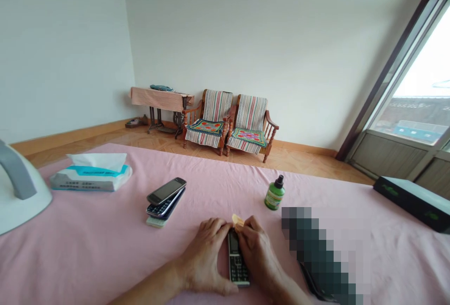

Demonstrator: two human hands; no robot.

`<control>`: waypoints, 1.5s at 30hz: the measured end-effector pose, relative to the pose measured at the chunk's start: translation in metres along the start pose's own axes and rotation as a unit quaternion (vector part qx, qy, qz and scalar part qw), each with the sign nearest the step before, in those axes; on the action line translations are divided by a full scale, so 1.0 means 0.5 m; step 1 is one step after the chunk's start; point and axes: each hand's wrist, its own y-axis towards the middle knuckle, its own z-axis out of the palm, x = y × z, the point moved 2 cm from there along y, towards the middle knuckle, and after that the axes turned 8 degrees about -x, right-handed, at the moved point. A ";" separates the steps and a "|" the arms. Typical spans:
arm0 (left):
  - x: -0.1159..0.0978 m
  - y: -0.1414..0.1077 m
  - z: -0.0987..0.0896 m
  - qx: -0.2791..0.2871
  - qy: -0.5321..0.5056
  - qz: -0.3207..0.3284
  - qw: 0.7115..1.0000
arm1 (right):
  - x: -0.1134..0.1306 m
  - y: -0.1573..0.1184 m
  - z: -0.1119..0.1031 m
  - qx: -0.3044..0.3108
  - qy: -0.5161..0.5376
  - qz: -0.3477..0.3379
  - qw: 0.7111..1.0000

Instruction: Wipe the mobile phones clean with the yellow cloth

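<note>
Tissue pack [89,178]: dark block lettering on its side and a line on its blue band, too blurred to read; near the far left corner of the pink cloth [116,258].
Green bottle [274,196]: front label with print too small to read; toward the far edge.
Black box [409,203]: green marks on its side, unreadable; at the far edge, right.
Keypad phone [239,264]: key markings, illegible; toward the near edge.
Stacked phones [167,197]: key markings, too small.
</note>
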 end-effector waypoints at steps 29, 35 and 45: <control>0.029 0.002 0.010 -0.014 -0.003 0.008 1.000 | 0.026 -0.081 0.015 -0.001 -0.021 -0.041 0.999; 0.032 0.002 0.010 -0.018 0.000 0.022 1.000 | 0.023 -0.043 0.009 0.029 -0.021 -0.024 0.999; 0.036 -0.001 0.014 -0.028 0.003 0.026 0.999 | 0.048 -0.072 0.021 0.010 -0.011 -0.079 0.997</control>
